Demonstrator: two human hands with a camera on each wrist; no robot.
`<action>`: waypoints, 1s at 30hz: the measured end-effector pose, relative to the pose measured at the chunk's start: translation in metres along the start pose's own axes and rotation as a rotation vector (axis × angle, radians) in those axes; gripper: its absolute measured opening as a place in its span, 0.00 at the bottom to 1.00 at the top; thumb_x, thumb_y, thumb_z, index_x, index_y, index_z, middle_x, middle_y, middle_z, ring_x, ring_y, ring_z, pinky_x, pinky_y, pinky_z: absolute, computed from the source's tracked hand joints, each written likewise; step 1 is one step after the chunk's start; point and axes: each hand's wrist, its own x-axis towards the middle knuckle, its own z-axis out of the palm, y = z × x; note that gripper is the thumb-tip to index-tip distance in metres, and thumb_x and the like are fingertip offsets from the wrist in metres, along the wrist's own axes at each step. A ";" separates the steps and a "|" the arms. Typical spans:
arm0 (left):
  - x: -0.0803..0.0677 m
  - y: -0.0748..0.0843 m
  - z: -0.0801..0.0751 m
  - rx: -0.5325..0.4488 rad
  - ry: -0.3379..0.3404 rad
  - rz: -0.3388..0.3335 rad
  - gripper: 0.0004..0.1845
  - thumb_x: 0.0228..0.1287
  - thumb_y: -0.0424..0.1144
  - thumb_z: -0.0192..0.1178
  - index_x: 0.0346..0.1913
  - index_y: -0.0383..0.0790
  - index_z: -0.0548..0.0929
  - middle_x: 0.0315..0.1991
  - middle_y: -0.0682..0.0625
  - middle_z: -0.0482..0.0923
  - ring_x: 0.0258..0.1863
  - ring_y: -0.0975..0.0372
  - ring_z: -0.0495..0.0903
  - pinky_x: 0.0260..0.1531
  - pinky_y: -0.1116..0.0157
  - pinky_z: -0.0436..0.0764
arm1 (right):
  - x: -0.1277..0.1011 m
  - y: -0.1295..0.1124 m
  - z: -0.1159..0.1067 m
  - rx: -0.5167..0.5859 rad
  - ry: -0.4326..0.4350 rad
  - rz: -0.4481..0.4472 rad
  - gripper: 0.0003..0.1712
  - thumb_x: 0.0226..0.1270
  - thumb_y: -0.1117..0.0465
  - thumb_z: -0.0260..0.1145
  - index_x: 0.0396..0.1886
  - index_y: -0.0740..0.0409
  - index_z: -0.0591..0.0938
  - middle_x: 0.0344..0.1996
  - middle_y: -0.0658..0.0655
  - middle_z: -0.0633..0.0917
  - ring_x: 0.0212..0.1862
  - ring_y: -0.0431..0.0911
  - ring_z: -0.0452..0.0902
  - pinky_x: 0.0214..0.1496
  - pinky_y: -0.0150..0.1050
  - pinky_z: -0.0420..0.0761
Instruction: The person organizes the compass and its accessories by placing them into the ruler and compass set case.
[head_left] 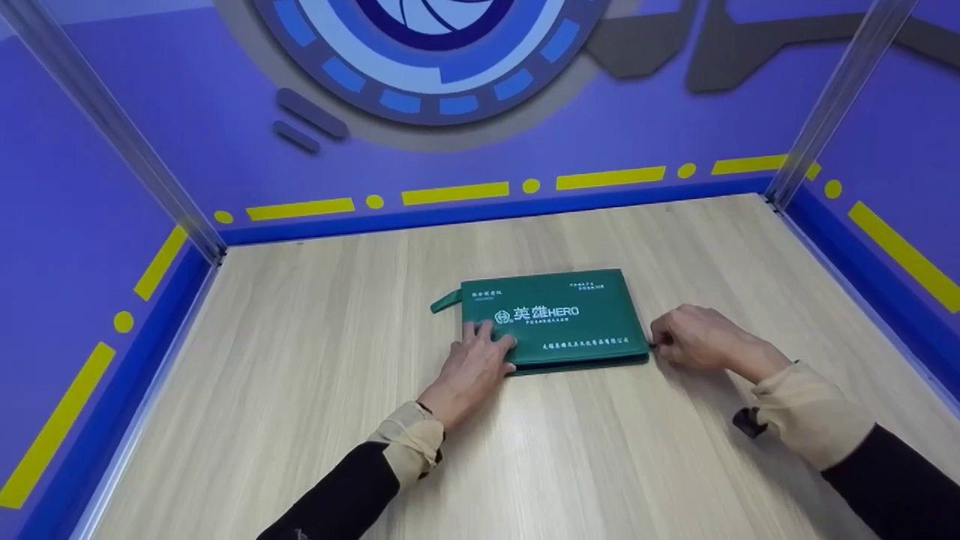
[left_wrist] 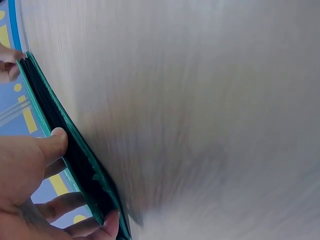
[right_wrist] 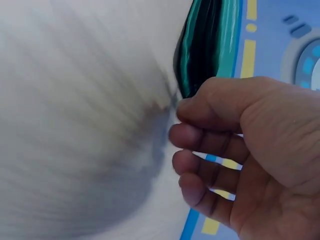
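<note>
A flat green zip case [head_left: 559, 311] with white lettering lies in the middle of the wooden table [head_left: 300, 390]. My left hand [head_left: 484, 352] lies on its near left corner, fingers laid straight over the cover. In the left wrist view the thumb [left_wrist: 52, 142] rests against the case's edge [left_wrist: 70, 155]. My right hand [head_left: 667, 341] is curled at the near right corner and pinches a small dark zipper pull [head_left: 652, 346]. In the right wrist view, thumb and forefinger of the right hand [right_wrist: 200, 112] meet just below the case's corner [right_wrist: 202, 50]; the pull itself is hidden there.
A green tab [head_left: 445, 301] sticks out of the case's far left corner. Purple walls with yellow marks and blue skirting enclose the table on three sides, with metal posts [head_left: 112, 127] in the back corners. Bare wood surrounds the case.
</note>
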 end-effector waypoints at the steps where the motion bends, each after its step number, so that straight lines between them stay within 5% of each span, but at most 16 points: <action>1: 0.000 0.000 0.000 -0.006 0.000 -0.001 0.22 0.73 0.50 0.64 0.64 0.46 0.82 0.62 0.37 0.73 0.59 0.45 0.72 0.47 0.48 0.85 | -0.003 -0.003 0.001 -0.002 0.004 -0.009 0.09 0.57 0.71 0.69 0.25 0.52 0.84 0.22 0.45 0.79 0.26 0.41 0.70 0.29 0.39 0.72; 9: -0.001 0.000 0.003 0.006 0.005 -0.006 0.21 0.73 0.50 0.64 0.63 0.47 0.83 0.61 0.37 0.74 0.58 0.45 0.72 0.46 0.49 0.85 | -0.016 -0.025 0.011 0.006 0.047 -0.016 0.10 0.57 0.70 0.70 0.22 0.51 0.82 0.21 0.44 0.76 0.26 0.40 0.68 0.27 0.37 0.69; 23: 0.003 -0.003 -0.004 -0.128 -0.031 -0.070 0.22 0.68 0.47 0.68 0.63 0.48 0.85 0.59 0.41 0.73 0.56 0.49 0.68 0.52 0.50 0.82 | -0.002 -0.085 0.037 0.156 0.130 0.241 0.10 0.57 0.67 0.68 0.19 0.53 0.80 0.18 0.47 0.77 0.23 0.42 0.70 0.25 0.39 0.70; 30: 0.001 -0.001 -0.004 -0.130 -0.025 -0.066 0.21 0.69 0.47 0.67 0.63 0.47 0.85 0.60 0.40 0.73 0.57 0.48 0.68 0.52 0.49 0.81 | 0.016 -0.110 0.047 0.177 0.142 0.177 0.17 0.56 0.70 0.67 0.13 0.51 0.74 0.13 0.44 0.69 0.20 0.40 0.65 0.22 0.35 0.62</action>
